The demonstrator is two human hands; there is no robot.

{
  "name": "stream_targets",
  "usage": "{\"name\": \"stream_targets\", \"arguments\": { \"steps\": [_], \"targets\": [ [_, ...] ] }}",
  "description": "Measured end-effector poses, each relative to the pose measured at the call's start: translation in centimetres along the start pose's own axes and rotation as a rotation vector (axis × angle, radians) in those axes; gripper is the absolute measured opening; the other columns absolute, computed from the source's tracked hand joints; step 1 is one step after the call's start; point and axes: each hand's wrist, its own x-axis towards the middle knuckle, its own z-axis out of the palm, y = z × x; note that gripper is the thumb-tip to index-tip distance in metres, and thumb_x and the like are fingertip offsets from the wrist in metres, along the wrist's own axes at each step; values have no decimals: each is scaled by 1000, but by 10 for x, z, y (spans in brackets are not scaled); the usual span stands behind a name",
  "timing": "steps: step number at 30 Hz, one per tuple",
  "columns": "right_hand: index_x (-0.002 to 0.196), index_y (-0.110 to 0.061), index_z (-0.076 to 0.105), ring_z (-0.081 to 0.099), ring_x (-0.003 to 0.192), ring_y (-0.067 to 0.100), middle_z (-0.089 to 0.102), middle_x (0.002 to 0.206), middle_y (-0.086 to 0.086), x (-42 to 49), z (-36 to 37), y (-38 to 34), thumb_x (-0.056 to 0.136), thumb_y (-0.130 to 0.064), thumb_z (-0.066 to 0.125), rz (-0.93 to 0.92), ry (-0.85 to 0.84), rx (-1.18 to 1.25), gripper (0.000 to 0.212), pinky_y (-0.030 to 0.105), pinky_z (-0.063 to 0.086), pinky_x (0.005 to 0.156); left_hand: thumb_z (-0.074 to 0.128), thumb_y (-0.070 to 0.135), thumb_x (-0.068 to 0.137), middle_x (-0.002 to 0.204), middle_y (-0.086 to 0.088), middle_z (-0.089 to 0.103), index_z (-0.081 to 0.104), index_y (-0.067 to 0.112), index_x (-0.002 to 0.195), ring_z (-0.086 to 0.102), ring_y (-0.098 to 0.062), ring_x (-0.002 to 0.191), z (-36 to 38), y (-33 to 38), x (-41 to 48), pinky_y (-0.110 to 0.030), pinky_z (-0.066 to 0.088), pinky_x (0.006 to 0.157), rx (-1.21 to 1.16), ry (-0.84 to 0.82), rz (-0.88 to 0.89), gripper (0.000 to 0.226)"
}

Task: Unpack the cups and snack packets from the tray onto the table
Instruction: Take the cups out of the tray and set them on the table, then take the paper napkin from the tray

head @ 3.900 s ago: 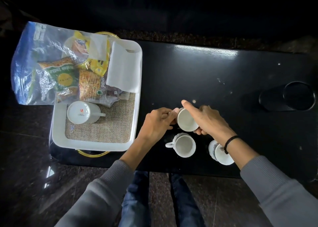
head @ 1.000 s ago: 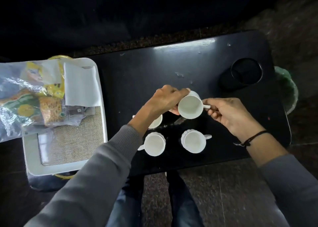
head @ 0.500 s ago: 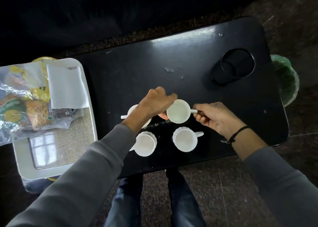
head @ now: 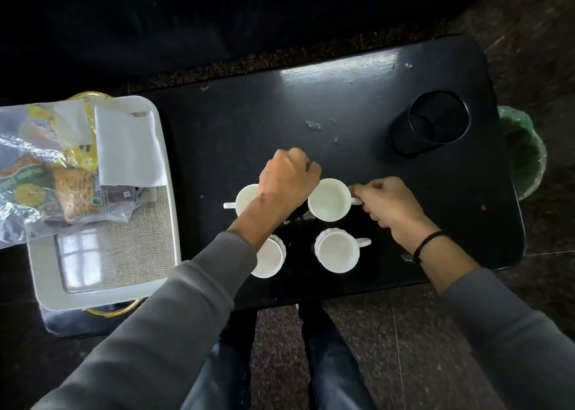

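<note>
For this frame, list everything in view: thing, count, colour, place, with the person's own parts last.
cups: 4, white, upright in a two-by-two group on the table's near middle; the far-right cup is between both hands
table: 1, black, centre
tray: 1, white with a burlap liner, left end of the table
snack packets: several, yellow, green and orange, inside a clear plastic bag on the tray's far part
paper sheet: 1, white, on the tray
holder: 1, black, round, table's far right
bin liner: 1, green, beyond the table's right edge
left hand: over the far cups, touching the far-right cup's rim
right hand: at the far-right cup's handle
sleeves: 2, grey
</note>
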Motion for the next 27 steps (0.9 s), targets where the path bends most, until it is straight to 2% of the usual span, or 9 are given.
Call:
{"name": "stream_targets", "arguments": {
  "steps": [3,7,11,14,19,23,25,27],
  "targets": [
    [79,-23,68,58,65,6,66,78,-8,-5,-1,-5,91,-40,68,-103,122,-67,22,25,37,51,51,28,98,73,-14,72,68,2,80,70,-36,74,-6,4,-6,-43,60,76,-12,99,48,36],
    [85,-24,71,58,72,1,67,84,-11,-18,-2,-22,93,-42,68,-202,184,-106,20,24,39,52,55,30,98,72,-12,73,72,6,83,69,-36,70,-19,4,-14,-43,60,74,-51,154,96,33],
    [92,-19,74,68,83,16,72,87,-4,-30,7,-50,94,-42,67,-329,186,-148,24,36,56,68,58,30,96,68,-4,73,74,12,85,71,-28,65,-39,-10,-17,-39,61,71,-77,205,103,26],
    [92,-19,74,69,85,19,73,82,-5,-40,23,-78,94,-41,66,-429,173,-182,24,39,58,75,60,33,96,72,1,74,75,17,90,72,-22,71,-58,-29,-17,-36,59,71,-62,255,93,23],
    [90,-20,73,71,70,14,75,76,-6,-52,68,-126,95,-37,67,-590,82,-213,19,29,54,67,62,40,93,79,7,76,76,26,91,71,-21,77,-92,-79,-17,-31,52,67,-37,354,21,20],
    [91,-23,72,71,90,21,75,77,-5,-58,114,-158,96,-37,65,-661,-30,-266,16,32,58,71,62,42,94,87,7,78,75,30,96,71,-24,86,-117,-123,-22,-32,51,70,-42,414,-65,19],
    [87,-25,71,68,80,8,73,71,-9,-62,139,-173,96,-38,66,-707,-58,-307,17,18,50,58,61,43,94,91,7,78,75,30,99,72,-23,90,-130,-145,-25,-35,55,75,-50,436,-107,20],
    [85,-26,70,64,72,2,71,69,-11,-67,165,-187,96,-38,66,-744,-88,-340,17,15,43,51,62,40,94,93,8,79,75,29,101,72,-22,92,-141,-167,-26,-35,56,76,-65,470,-143,18]
  ]
}}
